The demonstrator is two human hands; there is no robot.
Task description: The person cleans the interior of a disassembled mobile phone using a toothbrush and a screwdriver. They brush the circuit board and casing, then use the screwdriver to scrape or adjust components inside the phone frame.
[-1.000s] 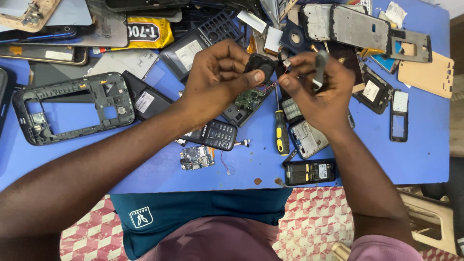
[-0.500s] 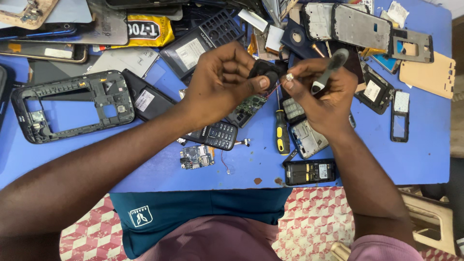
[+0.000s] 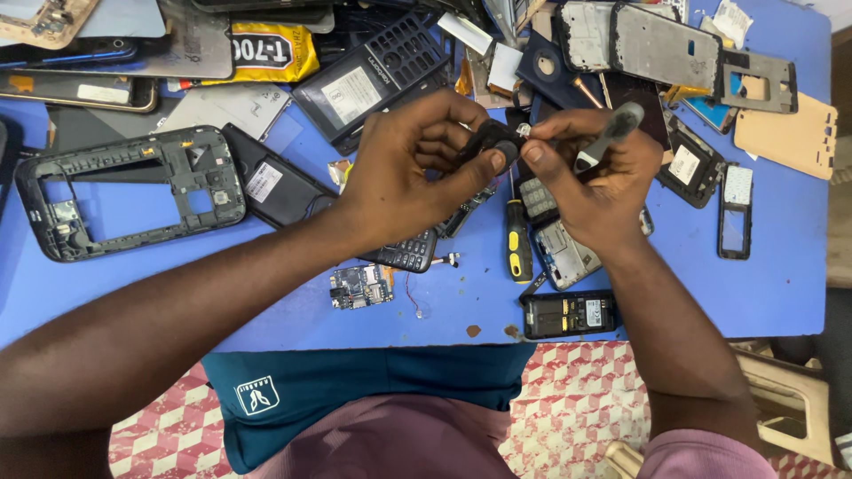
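Note:
My left hand [image 3: 410,168] pinches a small black phone part [image 3: 493,138] between thumb and fingers above the blue table [image 3: 781,266]. My right hand [image 3: 593,177] meets it from the right, its fingertips touching the same part, and holds a grey tool handle [image 3: 609,131] that sticks out up and to the right. Under the hands lie a black keypad phone [image 3: 410,253], a yellow-and-black screwdriver [image 3: 518,244] and an open phone body [image 3: 566,253].
Phone parts litter the table: a large black frame [image 3: 124,191] at left, a small circuit board [image 3: 359,286], a black phone back [image 3: 568,314] near the front edge, grey metal frames [image 3: 661,44], a tan cover [image 3: 785,133] at right, a yellow packet [image 3: 266,51].
The right hand has turned the grey tool so its handle now points up and to the right. Both hands stay together over the same spot on the small black part.

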